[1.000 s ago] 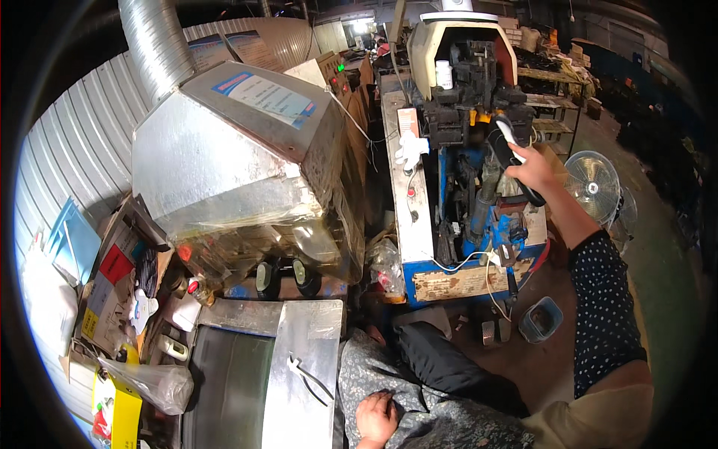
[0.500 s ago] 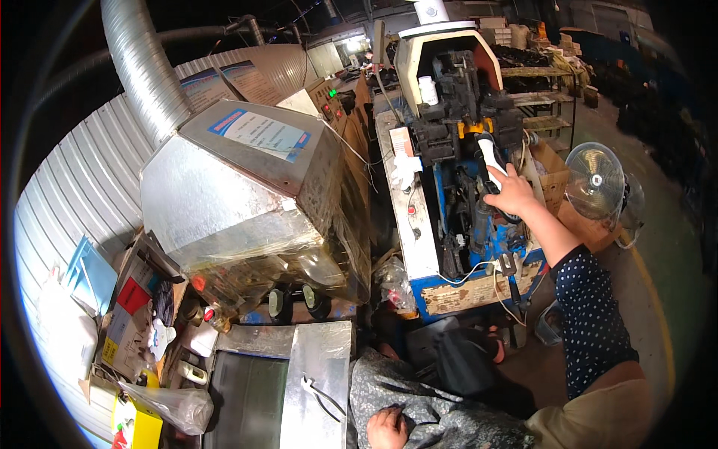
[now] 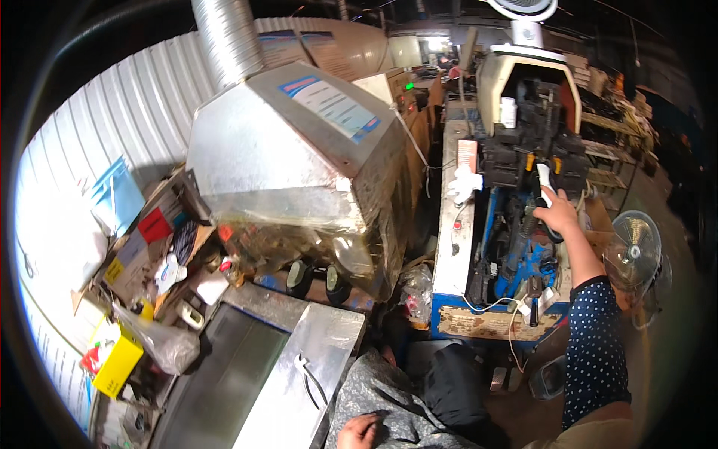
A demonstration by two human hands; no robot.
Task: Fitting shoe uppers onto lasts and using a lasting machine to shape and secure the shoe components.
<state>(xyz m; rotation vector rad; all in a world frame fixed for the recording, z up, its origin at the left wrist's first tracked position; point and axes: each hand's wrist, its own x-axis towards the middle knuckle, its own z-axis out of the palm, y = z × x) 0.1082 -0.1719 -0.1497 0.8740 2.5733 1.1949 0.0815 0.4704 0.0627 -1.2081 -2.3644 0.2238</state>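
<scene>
Head view: below and left of the metal hood (image 3: 262,157), a yellow box (image 3: 120,365) holds red and white items (image 3: 93,359), its walls presumably keeping them together; beside it, a clear bag's (image 3: 170,346) contents are indistinct. Below the hood, two dark shoe-like forms (image 3: 299,279) stand at its lower edge, and pincers (image 3: 305,372) lie on a metal ledge (image 3: 329,337), probably parked within reach. Farther below the hood, the left hand (image 3: 357,432) rests on a patterned apron (image 3: 370,389), fingers close together, nothing seen in it. Right of the hood, a white bottle (image 3: 508,114) stands on a machine (image 3: 550,108), contents hidden; there too, the right hand (image 3: 559,213) is clamped on a black-and-white shoe (image 3: 544,176) near yellow clamp parts (image 3: 530,162), apparently steadying it.
</scene>
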